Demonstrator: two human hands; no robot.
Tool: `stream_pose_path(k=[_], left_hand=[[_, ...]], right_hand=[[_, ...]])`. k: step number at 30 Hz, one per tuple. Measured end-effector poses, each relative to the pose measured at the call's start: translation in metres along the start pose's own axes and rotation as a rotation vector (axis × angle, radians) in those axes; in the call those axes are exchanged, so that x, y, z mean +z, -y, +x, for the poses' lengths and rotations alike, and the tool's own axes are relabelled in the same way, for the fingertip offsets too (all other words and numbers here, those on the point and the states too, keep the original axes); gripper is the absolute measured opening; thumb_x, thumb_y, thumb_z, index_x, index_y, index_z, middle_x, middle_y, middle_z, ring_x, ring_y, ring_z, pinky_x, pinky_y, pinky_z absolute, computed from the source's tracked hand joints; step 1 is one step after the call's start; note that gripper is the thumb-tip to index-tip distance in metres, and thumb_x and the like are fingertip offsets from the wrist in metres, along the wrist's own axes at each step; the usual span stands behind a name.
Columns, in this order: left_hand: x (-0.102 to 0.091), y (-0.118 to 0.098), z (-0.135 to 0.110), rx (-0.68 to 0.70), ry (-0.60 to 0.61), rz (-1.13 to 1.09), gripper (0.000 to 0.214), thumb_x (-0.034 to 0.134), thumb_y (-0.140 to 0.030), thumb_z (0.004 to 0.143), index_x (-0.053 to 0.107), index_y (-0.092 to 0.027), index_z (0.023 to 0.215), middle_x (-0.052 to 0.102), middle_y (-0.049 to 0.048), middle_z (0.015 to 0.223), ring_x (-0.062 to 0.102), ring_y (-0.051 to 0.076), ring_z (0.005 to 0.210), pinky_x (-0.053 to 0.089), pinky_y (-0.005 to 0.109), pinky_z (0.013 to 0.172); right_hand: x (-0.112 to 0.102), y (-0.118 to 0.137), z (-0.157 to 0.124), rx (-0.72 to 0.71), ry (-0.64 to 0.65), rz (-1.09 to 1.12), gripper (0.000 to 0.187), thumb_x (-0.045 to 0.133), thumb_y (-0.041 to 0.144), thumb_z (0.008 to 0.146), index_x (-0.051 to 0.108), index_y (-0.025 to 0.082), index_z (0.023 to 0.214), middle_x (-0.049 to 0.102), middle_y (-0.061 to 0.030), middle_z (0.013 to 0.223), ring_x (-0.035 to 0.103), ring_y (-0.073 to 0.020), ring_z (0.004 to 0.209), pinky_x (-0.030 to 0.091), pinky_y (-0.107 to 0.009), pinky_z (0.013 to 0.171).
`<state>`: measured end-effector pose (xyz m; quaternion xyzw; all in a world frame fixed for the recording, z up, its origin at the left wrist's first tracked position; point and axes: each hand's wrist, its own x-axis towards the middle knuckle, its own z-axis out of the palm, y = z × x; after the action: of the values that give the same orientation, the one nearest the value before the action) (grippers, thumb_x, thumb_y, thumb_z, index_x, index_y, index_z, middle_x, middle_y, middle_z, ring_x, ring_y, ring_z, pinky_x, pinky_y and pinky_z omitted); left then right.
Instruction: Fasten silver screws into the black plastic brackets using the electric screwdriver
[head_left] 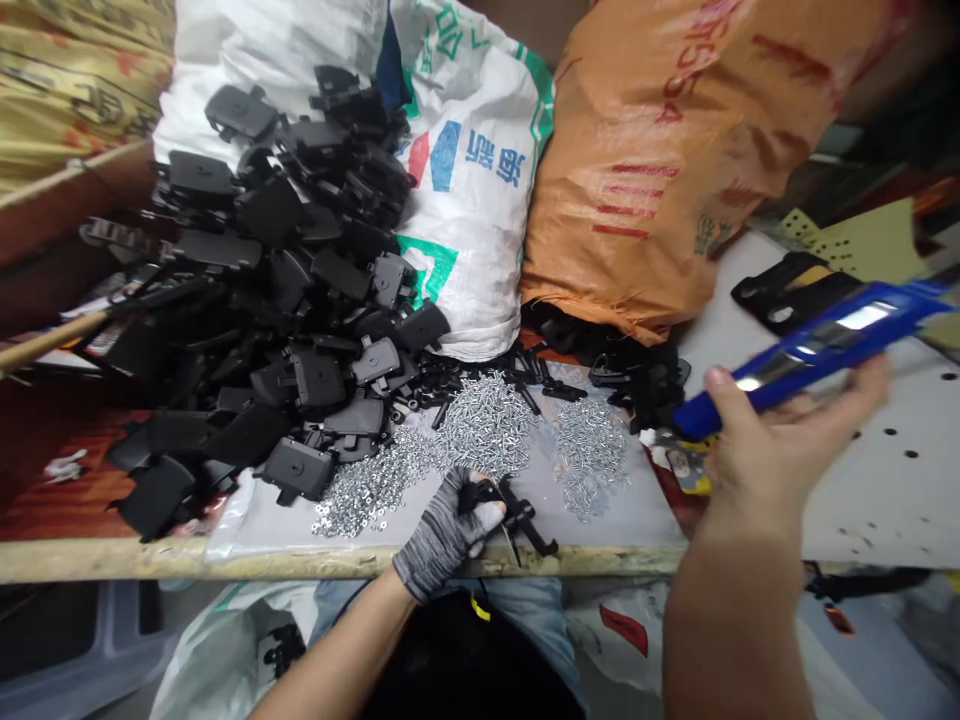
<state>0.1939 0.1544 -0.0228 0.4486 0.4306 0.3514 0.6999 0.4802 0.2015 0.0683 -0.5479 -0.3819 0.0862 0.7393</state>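
Note:
My left hand [448, 530], in a grey fingerless glove, is closed on a small black plastic part [517, 517] at the near edge of the bench. Just beyond it lie piles of small silver screws [487, 425] and washers [367, 490]. My right hand [772, 450] is raised at the right and grips a blue-handled tool with a shiny metal body [817, 350], held slanted above the bench. A large heap of black plastic parts [277, 270] fills the left of the bench.
A white woven sack [472, 200] and an orange sack [675, 150] stand behind the screws. Small black clips [637, 375] lie at the orange sack's foot. A grey perforated plate [892, 470] is at the right. A wooden stick [45, 342] pokes in from the left.

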Motion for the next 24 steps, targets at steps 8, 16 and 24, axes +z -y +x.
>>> stream_pose_path(k=[8, 16, 24], left_hand=[[0.009, 0.000, 0.005, 0.040, -0.192, 0.078, 0.043, 0.073, -0.056, 0.079, 0.055, -0.017, 0.089, 0.062, 0.0020, 0.084, 0.057, 0.017, 0.077, 0.048, 0.032, 0.075], [0.013, -0.003, 0.006, 0.028, -0.227, 0.010, 0.043, 0.077, -0.053, 0.075, 0.053, -0.019, 0.086, 0.065, 0.0015, 0.082, 0.059, 0.018, 0.076, 0.049, 0.032, 0.073], [0.015, 0.004, 0.009, 0.052, -0.209, -0.030, 0.039, 0.077, -0.049, 0.077, 0.059, -0.018, 0.092, 0.071, 0.0073, 0.091, 0.065, 0.024, 0.091, 0.052, 0.038, 0.085]], right_hand=[[0.070, 0.024, -0.078, 0.233, 0.591, 0.418, 0.043, 0.088, 0.033, 0.071, 0.061, 0.027, 0.105, 0.068, 0.0044, 0.080, 0.073, -0.0199, 0.078, 0.061, -0.045, 0.084], [0.092, 0.040, -0.119, 0.297, 0.554, 0.489, 0.043, 0.083, 0.052, 0.073, 0.055, 0.025, 0.091, 0.057, 0.0073, 0.064, 0.058, -0.0116, 0.049, 0.051, -0.030, 0.051], [0.091, 0.037, -0.126, 0.258, 0.559, 0.462, 0.028, 0.078, 0.040, 0.081, 0.056, 0.025, 0.091, 0.060, 0.0052, 0.066, 0.060, -0.0131, 0.053, 0.052, -0.030, 0.052]])
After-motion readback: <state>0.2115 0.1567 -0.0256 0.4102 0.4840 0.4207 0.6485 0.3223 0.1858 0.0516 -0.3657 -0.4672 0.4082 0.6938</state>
